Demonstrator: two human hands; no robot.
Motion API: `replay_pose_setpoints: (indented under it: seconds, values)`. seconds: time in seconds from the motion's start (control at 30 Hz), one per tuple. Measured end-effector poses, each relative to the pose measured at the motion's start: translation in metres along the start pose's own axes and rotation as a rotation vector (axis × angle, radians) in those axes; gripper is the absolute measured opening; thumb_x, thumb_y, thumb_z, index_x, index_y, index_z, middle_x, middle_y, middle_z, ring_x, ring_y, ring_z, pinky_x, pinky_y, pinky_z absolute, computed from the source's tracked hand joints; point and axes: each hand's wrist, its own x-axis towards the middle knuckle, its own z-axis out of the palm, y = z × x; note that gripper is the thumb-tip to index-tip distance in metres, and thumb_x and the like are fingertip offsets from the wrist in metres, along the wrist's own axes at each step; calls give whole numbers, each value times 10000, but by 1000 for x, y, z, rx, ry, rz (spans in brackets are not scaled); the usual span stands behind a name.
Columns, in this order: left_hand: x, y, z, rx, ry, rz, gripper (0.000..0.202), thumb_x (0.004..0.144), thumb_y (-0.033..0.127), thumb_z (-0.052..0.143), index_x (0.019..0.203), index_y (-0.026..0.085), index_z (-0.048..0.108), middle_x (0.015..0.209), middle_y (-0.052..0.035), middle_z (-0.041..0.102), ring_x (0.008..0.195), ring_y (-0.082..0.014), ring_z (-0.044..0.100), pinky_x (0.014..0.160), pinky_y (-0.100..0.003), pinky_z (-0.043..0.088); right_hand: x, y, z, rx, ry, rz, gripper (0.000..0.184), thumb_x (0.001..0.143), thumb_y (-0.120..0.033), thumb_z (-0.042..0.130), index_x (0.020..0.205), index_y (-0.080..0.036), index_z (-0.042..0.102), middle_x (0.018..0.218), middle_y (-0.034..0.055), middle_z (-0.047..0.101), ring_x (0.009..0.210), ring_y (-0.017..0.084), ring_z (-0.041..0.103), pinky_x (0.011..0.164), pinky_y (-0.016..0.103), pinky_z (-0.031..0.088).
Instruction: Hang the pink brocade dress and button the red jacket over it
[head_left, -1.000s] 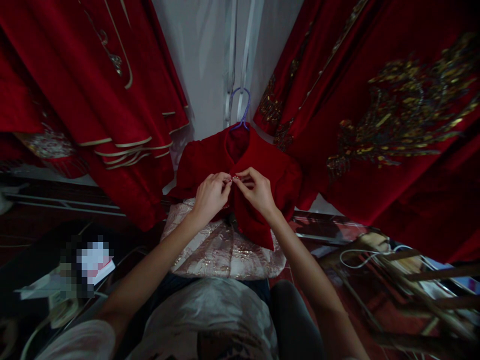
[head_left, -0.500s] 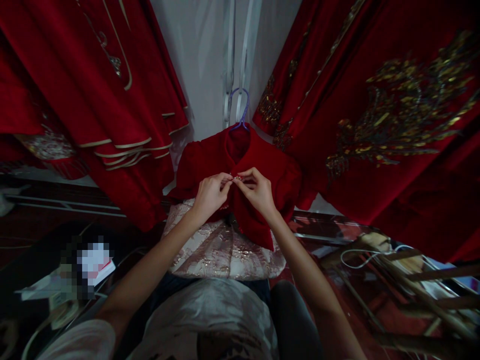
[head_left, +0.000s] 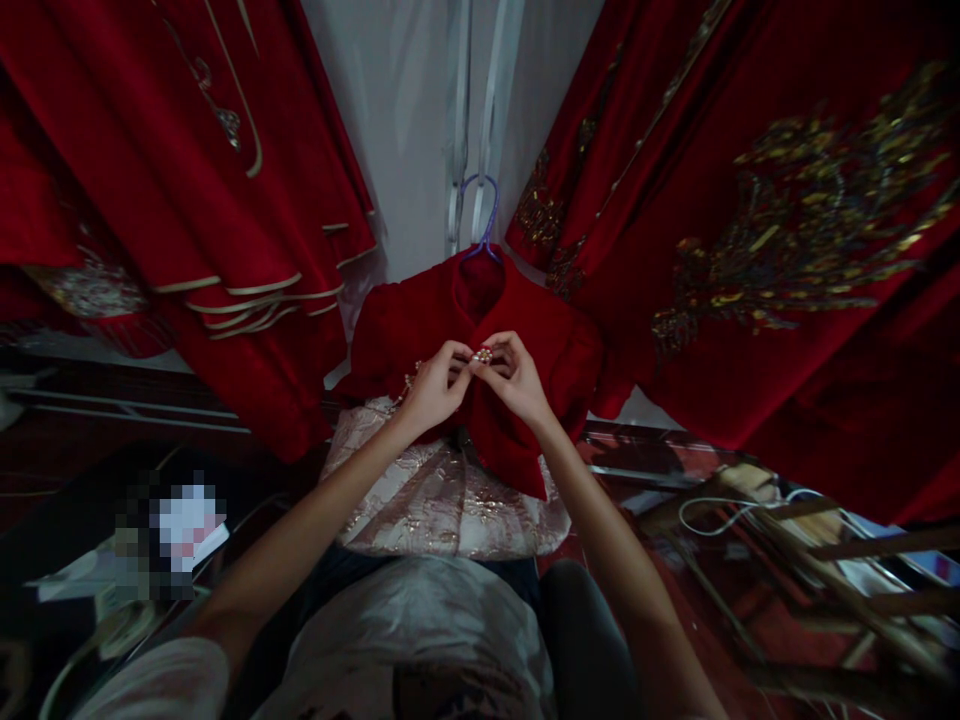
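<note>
A red jacket (head_left: 405,320) on a purple hanger (head_left: 489,215) hangs in front of me, its lower part over a pale brocade cloth (head_left: 420,510) on my lap. At the jacket's front, just below the collar, a small beaded ornament (head_left: 482,355) with pale, pearl-like beads shows between my fingertips. My right hand (head_left: 517,380) pinches it from the right. From the left, my left hand (head_left: 441,385) closes thumb and fingers at its edge. More small beads (head_left: 409,380) show beside my left hand. Whether the ornament is fixed to the jacket is hidden.
Red garments (head_left: 247,220) with cream trim hang at left, and others with gold sequin embroidery (head_left: 795,220) at right. Metal poles (head_left: 459,110) rise behind the hanger. A wooden frame (head_left: 750,600) with a white cord (head_left: 720,525) stands low right. A dark surface with papers (head_left: 82,570) lies low left.
My hands have turned slightly, and the beaded ornament now shows more plainly between them. Beads have come into view beside my left hand. The jacket has barely moved.
</note>
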Motion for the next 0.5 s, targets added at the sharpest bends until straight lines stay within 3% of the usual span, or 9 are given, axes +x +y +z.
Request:
replay_pose_setpoints:
  seconds: [0.1,0.2,0.33,0.43,0.5]
  values:
    - [-5,-7,8,-292,2,-160,215,848,221,466,1043,187,550,1092,-72,626,939,-147,627,794,-291,541,-12,2,2,-103,-58,-33,601,702,-319,726,1190,-249,383,1134,64,536,978,174,566,835,327,504]
    - [-11,-7,11,-497,-18,-258,272,835,223,466,1086,203,567,1205,-75,589,1022,-169,604,810,-324,559,-27,5,7,-295,-84,-108,882,644,-244,749,1360,-242,232,1348,131,387,1162,241,484,951,401,467]
    - [-16,-6,17,-619,-48,-271,330,840,243,485,1157,222,575,1300,-83,555,1093,-194,592,898,-385,534,-35,6,6,-503,-90,-258,843,670,-43,550,1419,-209,201,1432,139,301,1364,247,294,1120,428,311]
    - [-15,-7,23,-492,-42,-242,352,859,276,503,1202,238,571,1340,-73,545,1202,-202,540,1028,-416,440,-33,0,-18,-566,-159,-166,801,670,-13,470,1412,-227,258,1371,115,429,1293,228,424,1051,410,395]
    - [-14,-9,28,-356,-26,-252,356,855,321,544,1201,243,582,1357,-62,541,1288,-201,469,1118,-424,328,-33,-7,-43,-658,-112,4,744,690,-44,491,1387,-244,321,1117,83,616,1042,231,608,883,394,494]
